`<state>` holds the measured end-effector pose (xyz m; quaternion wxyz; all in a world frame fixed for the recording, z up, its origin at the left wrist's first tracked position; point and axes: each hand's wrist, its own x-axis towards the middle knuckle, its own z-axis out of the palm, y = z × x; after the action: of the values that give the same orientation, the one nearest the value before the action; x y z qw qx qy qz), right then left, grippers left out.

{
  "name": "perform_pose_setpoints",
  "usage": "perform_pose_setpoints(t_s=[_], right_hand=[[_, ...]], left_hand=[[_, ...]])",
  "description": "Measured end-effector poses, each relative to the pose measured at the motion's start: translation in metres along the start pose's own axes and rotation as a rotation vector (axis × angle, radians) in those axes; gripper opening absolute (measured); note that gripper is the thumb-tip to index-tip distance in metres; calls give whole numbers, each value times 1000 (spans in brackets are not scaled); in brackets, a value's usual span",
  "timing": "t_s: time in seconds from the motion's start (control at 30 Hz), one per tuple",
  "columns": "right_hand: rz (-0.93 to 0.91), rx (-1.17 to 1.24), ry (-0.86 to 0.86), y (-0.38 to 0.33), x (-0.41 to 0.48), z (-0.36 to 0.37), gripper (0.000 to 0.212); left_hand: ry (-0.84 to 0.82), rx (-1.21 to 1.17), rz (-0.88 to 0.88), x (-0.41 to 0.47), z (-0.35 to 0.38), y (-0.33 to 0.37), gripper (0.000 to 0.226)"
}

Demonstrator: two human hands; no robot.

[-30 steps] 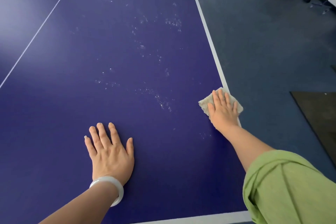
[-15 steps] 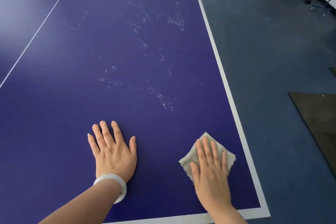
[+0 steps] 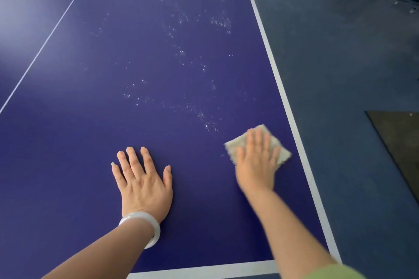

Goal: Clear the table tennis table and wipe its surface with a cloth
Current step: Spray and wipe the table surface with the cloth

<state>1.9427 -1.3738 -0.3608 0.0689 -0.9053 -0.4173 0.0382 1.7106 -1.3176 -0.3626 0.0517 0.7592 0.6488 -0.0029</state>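
Your right hand (image 3: 256, 161) presses flat, fingers straight, on the pale beige square cloth (image 3: 282, 153), near right on the dark blue table tennis table (image 3: 102, 79). Your left hand (image 3: 142, 179) lies flat, holding nothing. Clearing looks done; white specks (image 3: 204, 120) farther out are not yet wiped.

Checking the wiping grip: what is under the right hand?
A pale cloth, pressed flat on the blue table by the right hand; its corners stick out. The table surface beneath the cloth is hidden.
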Motion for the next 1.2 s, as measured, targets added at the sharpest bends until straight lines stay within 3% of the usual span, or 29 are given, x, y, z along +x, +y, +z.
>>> perform_pose_setpoints(t_s=[0.13, 0.2, 0.27, 0.37, 0.43, 0.5, 0.63, 0.77, 0.83, 0.93, 1.0, 1.07, 1.2], right_hand=[[-524, -21, -27, -57, -55, 14, 59], [-655, -8, -62, -45, -44, 13, 58], [-545, -31, -9, -14, -14, 10, 58], [-5, -65, -49, 36, 29, -4, 59], [189, -44, -76, 40, 27, -10, 61], [147, -35, -35, 14, -2, -4, 63], [-304, -44, 7, -56, -65, 15, 61], [-574, -53, -107, -71, -18, 15, 61], [-510, -93, -157, -52, 36, 10, 66], [-70, -78, -210, -14, 93, -10, 59], [114, -38, -197, -6, 86, -16, 59], [88, -56, -120, -21, 47, -5, 61], [-322, -72, -44, -79, -15, 18, 61]], left_hand=[[19, -4, 6, 0, 2, -1, 81], [25, -2, 5, 0, 2, 0, 80], [23, 3, -1, 1, 1, 1, 80], [9, 8, -3, 0, 0, 1, 79], [18, -1, 3, 0, 0, 0, 78], [40, -10, 12, 0, 0, 1, 76], [56, -22, 20, 1, 0, 1, 73], [59, -22, 24, 1, 0, 0, 72], [60, -23, 20, 1, 0, 0, 72], [67, -32, 26, 1, 2, -1, 71], [66, -37, 26, 1, 2, -1, 71], [73, -45, 29, 1, 3, -2, 70], [74, -57, 27, 2, 2, -2, 69]])
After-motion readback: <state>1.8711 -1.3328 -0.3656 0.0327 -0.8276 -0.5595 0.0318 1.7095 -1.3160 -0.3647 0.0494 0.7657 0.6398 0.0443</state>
